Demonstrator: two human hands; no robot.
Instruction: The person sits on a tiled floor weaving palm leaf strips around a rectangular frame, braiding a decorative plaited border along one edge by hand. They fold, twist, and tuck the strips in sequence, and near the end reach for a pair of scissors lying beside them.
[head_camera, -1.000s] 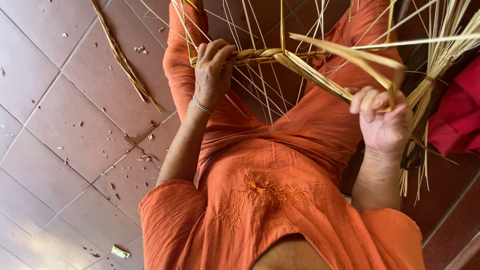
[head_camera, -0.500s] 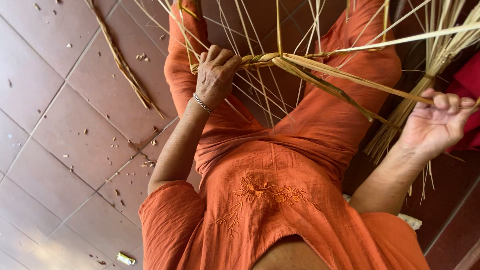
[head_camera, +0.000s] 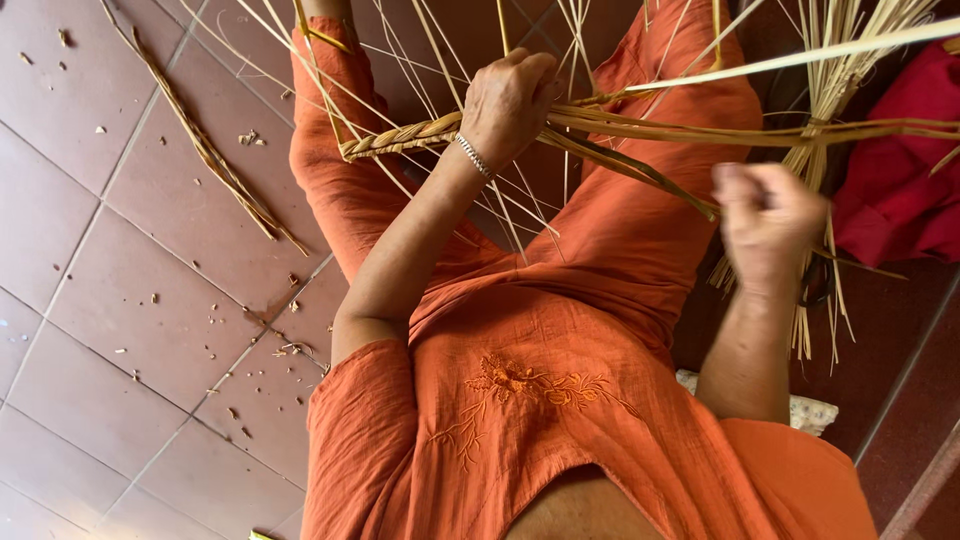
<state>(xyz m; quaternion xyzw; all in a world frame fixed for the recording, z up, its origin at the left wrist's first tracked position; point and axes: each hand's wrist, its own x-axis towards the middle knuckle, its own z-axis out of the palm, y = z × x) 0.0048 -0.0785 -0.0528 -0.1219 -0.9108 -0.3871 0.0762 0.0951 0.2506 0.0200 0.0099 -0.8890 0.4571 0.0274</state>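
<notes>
A seated person in an orange embroidered tunic is seen from above, legs stretched toward the far side over a floor of reddish-brown tiles. A plaited band of golden straw is held across the lap, far of centre. The left hand, with a thin silver bracelet at the wrist, is closed around the point where the plait ends and the loose strands begin; its grip is firm on the straw. From there, long flat straw strands fan out to the right. The right hand is blurred; its fingers are curled as if pinching a strand that runs from the plait, but whether anything is actually gripped cannot be told.

Thin pale upright stalks cross behind the work, and a bundle of dry straw stalks stands on the right, beside a heap of dark red cloth. A second, finished braid lies on the tiles at the far left, among scattered straw chips.

The straw is judged light, springy and smooth, stiff along its length yet liable to crack if folded sharply. The soundest hold seems to be right at the last crossing of the plait, where the weave would otherwise loosen.
</notes>
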